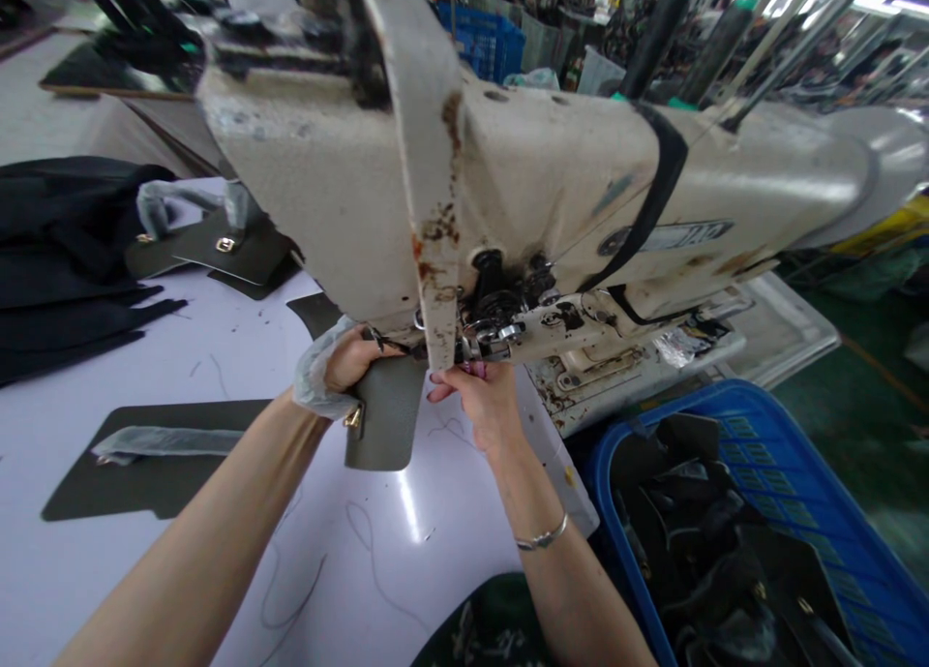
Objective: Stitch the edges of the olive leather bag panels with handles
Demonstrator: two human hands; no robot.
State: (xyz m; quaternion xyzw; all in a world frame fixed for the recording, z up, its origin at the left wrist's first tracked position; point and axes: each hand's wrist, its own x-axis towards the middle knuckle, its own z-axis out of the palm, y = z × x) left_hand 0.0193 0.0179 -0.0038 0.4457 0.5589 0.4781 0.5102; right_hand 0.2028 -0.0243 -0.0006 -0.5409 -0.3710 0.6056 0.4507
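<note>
A dark grey leather piece (386, 417) with a gold clasp and a plastic-wrapped strap lies under the head of a worn cream sewing machine (552, 183). My left hand (346, 357) grips the piece's top left edge and the wrapped strap, fingers closed. On the right edge, close to the needle area, my right hand (480, 396) pinches the same piece, with a silver bracelet on that wrist. The machine head hides the fingertips and the needle.
A blue crate (784, 473) of dark leather parts stands at the right. More grey pieces lie on the white table (218, 357): one flat panel (152, 464) at the left, others with clasps (232, 246) behind. Black fabric (65, 251) is piled far left. Loose threads lie about.
</note>
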